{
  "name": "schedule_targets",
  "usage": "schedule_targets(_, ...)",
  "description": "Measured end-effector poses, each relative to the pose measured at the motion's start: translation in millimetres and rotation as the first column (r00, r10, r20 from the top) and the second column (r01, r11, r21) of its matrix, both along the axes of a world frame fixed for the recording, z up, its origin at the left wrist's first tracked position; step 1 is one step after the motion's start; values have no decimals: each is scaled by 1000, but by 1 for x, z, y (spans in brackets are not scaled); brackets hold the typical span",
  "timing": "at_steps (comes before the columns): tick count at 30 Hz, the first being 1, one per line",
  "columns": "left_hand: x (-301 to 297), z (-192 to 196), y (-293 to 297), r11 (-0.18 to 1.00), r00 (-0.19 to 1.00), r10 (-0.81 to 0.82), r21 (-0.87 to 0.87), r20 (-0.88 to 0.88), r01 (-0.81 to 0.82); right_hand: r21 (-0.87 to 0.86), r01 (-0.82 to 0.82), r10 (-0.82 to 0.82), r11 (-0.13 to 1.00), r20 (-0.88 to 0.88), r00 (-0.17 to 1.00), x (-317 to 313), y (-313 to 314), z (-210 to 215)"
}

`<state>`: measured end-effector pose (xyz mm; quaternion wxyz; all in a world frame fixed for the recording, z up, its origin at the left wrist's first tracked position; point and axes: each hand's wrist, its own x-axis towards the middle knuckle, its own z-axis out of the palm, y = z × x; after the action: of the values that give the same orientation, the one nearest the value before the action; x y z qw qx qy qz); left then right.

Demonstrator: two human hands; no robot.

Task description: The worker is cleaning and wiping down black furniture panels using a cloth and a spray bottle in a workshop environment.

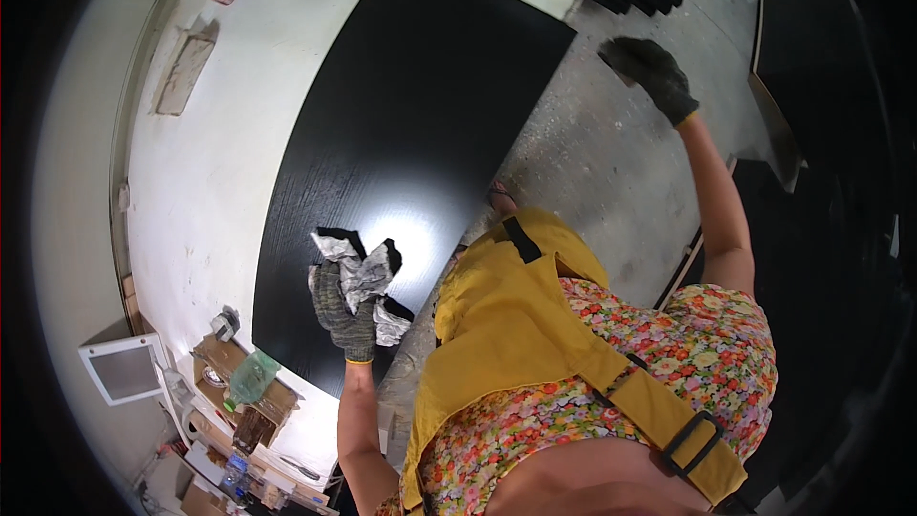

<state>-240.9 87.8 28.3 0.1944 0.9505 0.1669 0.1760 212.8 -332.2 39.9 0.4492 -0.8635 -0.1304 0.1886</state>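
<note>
Black panel [411,134] under left hand [342,311], grip holding crumpled rag [361,277]; right hand [654,72] grip unclear.

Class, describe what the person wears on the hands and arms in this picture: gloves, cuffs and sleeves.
The left hand wears a knitted glove, speckled grey and dark, with a yellow-edged cuff at the wrist. The right hand wears a darker knitted glove, its cuff also edged in yellow. Both forearms are bare; short floral sleeves end near the shoulders.
</note>
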Motion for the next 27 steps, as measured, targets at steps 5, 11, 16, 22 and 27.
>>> schedule_targets(5, -6, -13, 41, 916, 916, 402, 13, 2, -402, 119, 56, -120, 991, 642, 758, 4, 46, -46)
schedule_targets(11, -15, -20, 66, 893, 891, 450, -31, 61, -449, 2, 199, -140, 980, 720, 680, -44, 86, -31)
schedule_targets(16, -21, -25, 74, 884, 883, 462, -116, 76, -453, 155, -302, 164, 941, 571, 804, -186, 114, -46)
schedule_targets(22, -63, -10, 82, 979, 980, 201, 18, 10, -201, -137, -418, 399, 898, 653, 643, -299, 130, -89)
schedule_targets(27, -151, -35, 119, 985, 984, 171, -15, 44, -171, -3, -80, 59, 997, 703, 708, -240, 159, -58)
